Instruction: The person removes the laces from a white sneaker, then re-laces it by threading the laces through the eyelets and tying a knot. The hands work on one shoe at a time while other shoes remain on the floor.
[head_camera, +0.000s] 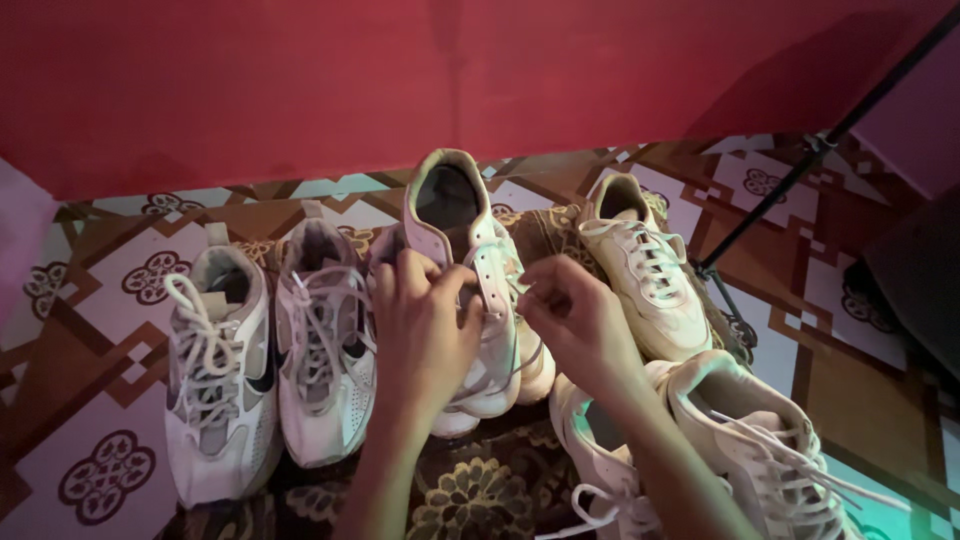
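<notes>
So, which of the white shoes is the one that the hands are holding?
The middle white shoe, with its opening toward the red wall: the left hand grips its side and the right hand pinches its lace. The other shoes lie untouched.

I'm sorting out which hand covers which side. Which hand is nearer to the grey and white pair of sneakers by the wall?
Left. The left hand grips the middle shoe right beside the grey and white pair; the right hand is on that shoe's far side, pinching its lace.

White sneaker (470, 260), upright, heel raised, between other shoes, laces loose
</notes>
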